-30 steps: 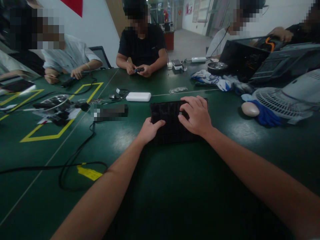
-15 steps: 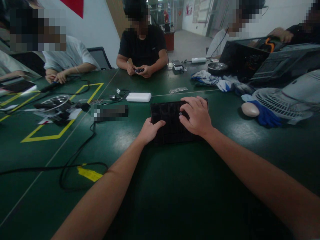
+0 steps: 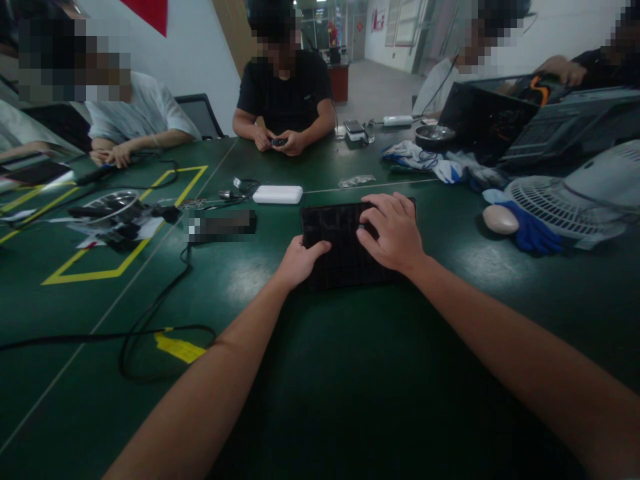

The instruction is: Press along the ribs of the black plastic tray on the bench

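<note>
A black tablet-like slab with a glossy face [image 3: 343, 263] lies on the green table in front of me. My left hand [image 3: 299, 262] grips its near left edge, thumb on top of the face and the other fingers hidden beneath. Over the right part of the slab, my right hand [image 3: 393, 233] is bent, its thumb and forefinger drawn together around a tiny dark spot too small to name. The other right fingers reach toward the far edge.
Beyond the slab lies a white power bank [image 3: 277, 195]. Left are a black power strip [image 3: 223, 225], cables and a metal bowl [image 3: 117, 205]. Right are a fan [image 3: 555, 200], a blue glove [image 3: 533, 230] and a pale mouse [image 3: 500, 219]. Several people sit around the table.
Both my hands and the slab stay in place. The small spot between my right thumb and forefinger looks darker than before.
</note>
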Available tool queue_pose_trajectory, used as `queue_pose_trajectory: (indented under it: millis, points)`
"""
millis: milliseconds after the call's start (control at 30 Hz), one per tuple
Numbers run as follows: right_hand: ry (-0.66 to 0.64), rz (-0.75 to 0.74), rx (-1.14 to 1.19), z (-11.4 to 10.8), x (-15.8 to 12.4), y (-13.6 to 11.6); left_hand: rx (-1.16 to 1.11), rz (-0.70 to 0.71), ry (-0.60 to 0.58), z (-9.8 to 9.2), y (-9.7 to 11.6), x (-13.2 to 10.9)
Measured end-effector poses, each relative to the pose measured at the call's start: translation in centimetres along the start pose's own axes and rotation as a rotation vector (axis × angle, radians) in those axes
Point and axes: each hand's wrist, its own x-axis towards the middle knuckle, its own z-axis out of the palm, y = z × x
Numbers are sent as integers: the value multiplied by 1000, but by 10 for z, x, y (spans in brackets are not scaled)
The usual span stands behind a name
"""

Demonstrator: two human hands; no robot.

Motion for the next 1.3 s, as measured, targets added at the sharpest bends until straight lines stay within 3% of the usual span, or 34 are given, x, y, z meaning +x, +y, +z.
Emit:
queue_pose_trajectory:
  millis: [1300]
  points:
    - [0,2,11,0,0,0,-19,-9,-5,-1,-4,3]
